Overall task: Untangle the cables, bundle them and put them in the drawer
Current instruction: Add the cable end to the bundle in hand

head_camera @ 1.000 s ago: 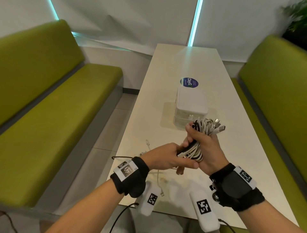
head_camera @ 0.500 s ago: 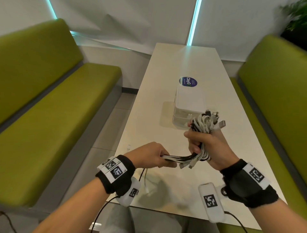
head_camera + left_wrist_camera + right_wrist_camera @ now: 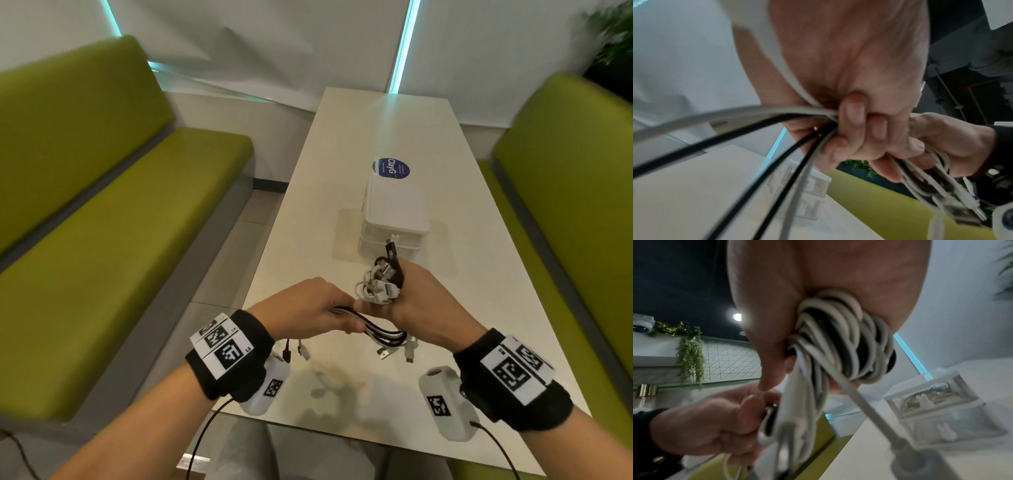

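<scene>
Since a moment ago the left hand [image 3: 308, 308] has carried the cables' [image 3: 378, 286] loose ends back toward the right hand [image 3: 421, 301], which clutches the coil near the drawer box [image 3: 394, 212]; beyond it, a "ClayG" sticker [image 3: 390, 168].

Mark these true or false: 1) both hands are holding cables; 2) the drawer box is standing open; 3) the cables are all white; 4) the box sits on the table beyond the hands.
1) True: the left hand grips loose strands and the right hand grips the cable bundle.
2) False: both drawers of the drawer box look closed.
3) False: the cables are black and white.
4) True: it stands on the table, farther away than the hands.
</scene>
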`<move>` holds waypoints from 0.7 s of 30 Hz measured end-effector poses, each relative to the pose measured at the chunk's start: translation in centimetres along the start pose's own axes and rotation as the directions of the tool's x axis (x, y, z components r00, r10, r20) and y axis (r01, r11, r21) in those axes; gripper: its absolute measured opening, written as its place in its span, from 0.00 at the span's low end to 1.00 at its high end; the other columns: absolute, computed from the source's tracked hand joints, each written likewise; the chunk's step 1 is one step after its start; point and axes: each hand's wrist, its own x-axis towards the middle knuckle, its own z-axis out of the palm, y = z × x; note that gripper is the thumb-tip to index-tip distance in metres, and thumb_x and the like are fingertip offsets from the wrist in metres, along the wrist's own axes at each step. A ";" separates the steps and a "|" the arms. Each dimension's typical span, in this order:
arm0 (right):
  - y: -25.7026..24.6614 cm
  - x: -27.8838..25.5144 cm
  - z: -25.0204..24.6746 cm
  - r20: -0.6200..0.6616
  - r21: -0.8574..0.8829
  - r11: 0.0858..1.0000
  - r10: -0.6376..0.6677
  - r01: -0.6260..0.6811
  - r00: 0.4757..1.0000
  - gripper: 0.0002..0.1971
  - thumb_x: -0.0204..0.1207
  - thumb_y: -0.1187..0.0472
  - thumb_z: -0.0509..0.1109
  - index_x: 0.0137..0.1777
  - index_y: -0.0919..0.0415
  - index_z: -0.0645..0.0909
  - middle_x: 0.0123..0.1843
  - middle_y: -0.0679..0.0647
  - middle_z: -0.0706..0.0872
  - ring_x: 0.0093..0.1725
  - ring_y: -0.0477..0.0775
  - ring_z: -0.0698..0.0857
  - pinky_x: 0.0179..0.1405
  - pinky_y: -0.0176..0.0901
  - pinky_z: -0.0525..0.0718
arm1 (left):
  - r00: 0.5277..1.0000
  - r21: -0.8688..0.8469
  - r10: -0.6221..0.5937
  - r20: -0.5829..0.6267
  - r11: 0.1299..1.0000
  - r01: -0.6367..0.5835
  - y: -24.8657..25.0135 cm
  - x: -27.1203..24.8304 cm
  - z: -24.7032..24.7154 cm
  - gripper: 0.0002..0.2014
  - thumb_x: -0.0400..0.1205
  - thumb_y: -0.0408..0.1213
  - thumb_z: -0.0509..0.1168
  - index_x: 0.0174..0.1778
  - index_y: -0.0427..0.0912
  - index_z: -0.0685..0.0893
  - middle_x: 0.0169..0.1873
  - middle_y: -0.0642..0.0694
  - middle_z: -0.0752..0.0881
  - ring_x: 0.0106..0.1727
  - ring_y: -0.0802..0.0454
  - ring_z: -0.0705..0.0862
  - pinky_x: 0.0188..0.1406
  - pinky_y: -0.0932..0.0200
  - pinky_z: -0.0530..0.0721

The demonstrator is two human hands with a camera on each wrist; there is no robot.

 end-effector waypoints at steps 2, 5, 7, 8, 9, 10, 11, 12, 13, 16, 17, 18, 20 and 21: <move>-0.2 -0.1 0.5 -0.044 -0.015 1.000 0.009 -0.010 0.999 0.16 0.63 0.50 0.84 0.41 0.48 0.78 0.36 0.39 0.85 0.38 0.40 0.84 0.39 0.36 0.78 | 0.999 0.037 0.048 -0.018 0.998 -0.048 0.4 0.3 -0.2 0.12 0.80 0.48 0.69 0.31 0.58 0.79 0.19 0.59 0.77 0.25 0.63 0.75 0.27 0.67 0.66; -0.6 -0.4 1.0 -0.049 0.142 0.990 -0.005 0.012 0.999 0.15 0.66 0.51 0.82 0.38 0.58 0.79 0.28 0.44 0.82 0.28 0.44 0.79 0.30 0.34 0.74 | 0.994 0.005 0.087 -0.058 0.996 -0.087 0.8 0.4 -0.5 0.07 0.79 0.47 0.71 0.39 0.50 0.87 0.25 0.57 0.81 0.29 0.61 0.78 0.31 0.62 0.75; -0.7 -0.8 1.2 -0.006 0.297 0.955 -0.013 0.014 1.000 0.15 0.70 0.55 0.79 0.36 0.66 0.80 0.26 0.53 0.82 0.24 0.51 0.77 0.25 0.38 0.74 | 0.992 -0.040 0.094 -0.083 0.994 -0.098 0.9 0.3 -0.5 0.05 0.79 0.45 0.71 0.43 0.49 0.89 0.26 0.62 0.82 0.29 0.65 0.80 0.30 0.64 0.77; -0.7 -0.9 1.2 0.006 0.353 0.935 -0.004 0.001 1.000 0.15 0.71 0.57 0.78 0.37 0.68 0.80 0.26 0.57 0.82 0.24 0.53 0.77 0.25 0.38 0.75 | 0.992 -0.052 0.084 -0.091 0.995 -0.089 1.0 0.3 -0.5 0.04 0.79 0.45 0.71 0.43 0.50 0.90 0.26 0.63 0.82 0.29 0.65 0.81 0.29 0.64 0.78; -0.6 -1.1 1.2 0.014 0.402 0.916 0.008 -0.013 1.000 0.14 0.71 0.58 0.78 0.37 0.69 0.79 0.26 0.59 0.82 0.24 0.55 0.77 0.25 0.39 0.76 | 0.992 -0.045 0.071 -0.100 0.996 -0.076 1.1 0.1 -0.5 0.04 0.79 0.47 0.71 0.42 0.53 0.89 0.26 0.60 0.83 0.28 0.63 0.82 0.27 0.61 0.80; -0.4 -1.1 1.2 0.019 0.439 0.898 0.025 -0.031 1.000 0.14 0.70 0.59 0.78 0.37 0.68 0.79 0.27 0.60 0.82 0.25 0.56 0.78 0.26 0.40 0.76 | 0.992 -0.017 0.062 -0.113 0.998 -0.064 1.1 0.1 -0.5 0.04 0.78 0.49 0.70 0.40 0.55 0.87 0.26 0.56 0.84 0.27 0.60 0.82 0.27 0.59 0.81; -0.4 -1.2 1.2 0.027 0.469 0.882 0.042 -0.050 0.999 0.12 0.70 0.59 0.79 0.38 0.66 0.80 0.28 0.59 0.82 0.27 0.57 0.78 0.28 0.41 0.77 | 0.990 0.026 0.061 -0.126 0.998 -0.058 1.1 0.1 -0.6 0.07 0.79 0.50 0.70 0.40 0.53 0.87 0.26 0.52 0.85 0.27 0.58 0.82 0.26 0.61 0.81; -0.3 -1.3 1.3 0.032 0.496 0.866 0.054 -0.063 0.998 0.10 0.70 0.60 0.79 0.38 0.63 0.81 0.30 0.58 0.83 0.30 0.58 0.79 0.30 0.43 0.78 | 0.988 0.059 0.069 -0.135 0.996 -0.061 1.2 0.0 -0.6 0.08 0.79 0.50 0.70 0.41 0.50 0.87 0.26 0.51 0.84 0.26 0.59 0.81 0.24 0.66 0.79; -0.2 -1.4 1.3 0.039 0.533 0.843 0.063 -0.074 0.997 0.08 0.71 0.60 0.79 0.39 0.61 0.82 0.32 0.58 0.83 0.34 0.58 0.81 0.33 0.44 0.80 | 0.987 0.068 0.075 -0.139 0.996 -0.066 1.2 0.0 -0.7 0.09 0.79 0.50 0.70 0.42 0.48 0.87 0.26 0.51 0.84 0.26 0.60 0.80 0.23 0.68 0.76; 0.1 -1.6 1.4 0.070 0.659 0.743 0.094 -0.117 0.993 0.06 0.70 0.65 0.77 0.44 0.64 0.84 0.37 0.61 0.84 0.41 0.58 0.84 0.45 0.50 0.83 | 0.986 0.046 0.090 -0.141 0.995 -0.085 1.4 0.1 -0.8 0.11 0.78 0.51 0.71 0.38 0.47 0.86 0.22 0.52 0.81 0.24 0.59 0.79 0.24 0.63 0.76; 0.2 -1.6 1.5 0.080 0.674 0.727 0.104 -0.131 0.991 0.07 0.70 0.65 0.77 0.44 0.66 0.84 0.36 0.64 0.83 0.41 0.61 0.84 0.47 0.54 0.83 | 0.985 0.082 0.089 -0.150 0.994 -0.078 1.4 0.2 -0.8 0.13 0.78 0.52 0.71 0.36 0.46 0.84 0.20 0.53 0.78 0.24 0.59 0.77 0.24 0.65 0.74; 0.2 -1.7 1.5 0.089 0.679 0.720 0.113 -0.144 0.990 0.08 0.70 0.65 0.77 0.44 0.68 0.83 0.36 0.66 0.81 0.42 0.63 0.83 0.47 0.58 0.82 | 0.983 0.130 0.090 -0.162 0.989 -0.069 1.4 0.4 -0.7 0.13 0.78 0.52 0.70 0.35 0.47 0.83 0.20 0.54 0.78 0.24 0.60 0.76 0.25 0.65 0.72; 0.1 -1.8 1.5 0.112 0.688 0.703 0.141 -0.179 0.984 0.09 0.69 0.64 0.76 0.45 0.70 0.84 0.34 0.66 0.80 0.43 0.66 0.84 0.42 0.56 0.84 | 0.978 0.212 0.095 -0.188 0.976 -0.054 1.4 0.5 -0.4 0.12 0.80 0.51 0.66 0.36 0.48 0.82 0.25 0.54 0.83 0.28 0.60 0.79 0.31 0.59 0.78; 0.0 -1.8 1.5 0.129 0.691 0.694 0.158 -0.203 0.979 0.10 0.69 0.64 0.76 0.47 0.70 0.85 0.34 0.65 0.81 0.43 0.67 0.85 0.40 0.54 0.85 | 0.977 0.246 0.096 -0.192 0.968 -0.046 1.6 0.5 -0.3 0.11 0.80 0.50 0.64 0.37 0.49 0.83 0.29 0.53 0.86 0.30 0.57 0.80 0.35 0.53 0.80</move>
